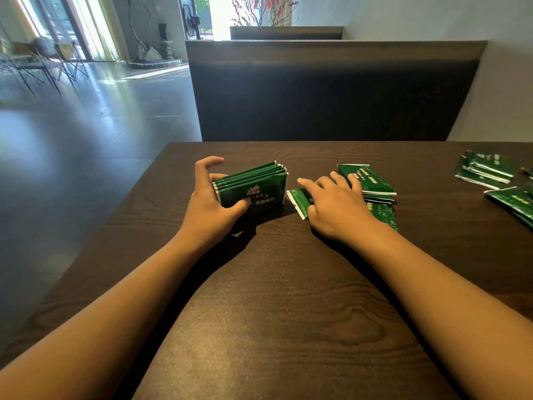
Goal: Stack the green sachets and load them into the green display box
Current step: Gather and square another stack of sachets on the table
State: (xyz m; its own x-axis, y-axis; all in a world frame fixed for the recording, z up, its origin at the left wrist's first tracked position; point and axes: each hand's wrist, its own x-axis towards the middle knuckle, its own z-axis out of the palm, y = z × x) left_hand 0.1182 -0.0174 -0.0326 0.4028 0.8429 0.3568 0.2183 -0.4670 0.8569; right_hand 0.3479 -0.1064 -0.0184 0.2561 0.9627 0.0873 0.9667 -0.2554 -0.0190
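Flanking bench (pixel 331 105), scattered sachets (pixel 487 171)

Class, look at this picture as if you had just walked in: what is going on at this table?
A person sits at a dark wooden table sorting green sachets. The left hand holds a bundle of sachets standing on edge, thumb on the near face and fingers curled behind it. The right hand lies with fingers spread over a loose pile of sachets beside it, apparently picking up the next one. More sachets lie scattered at the far right. No display box is in view.
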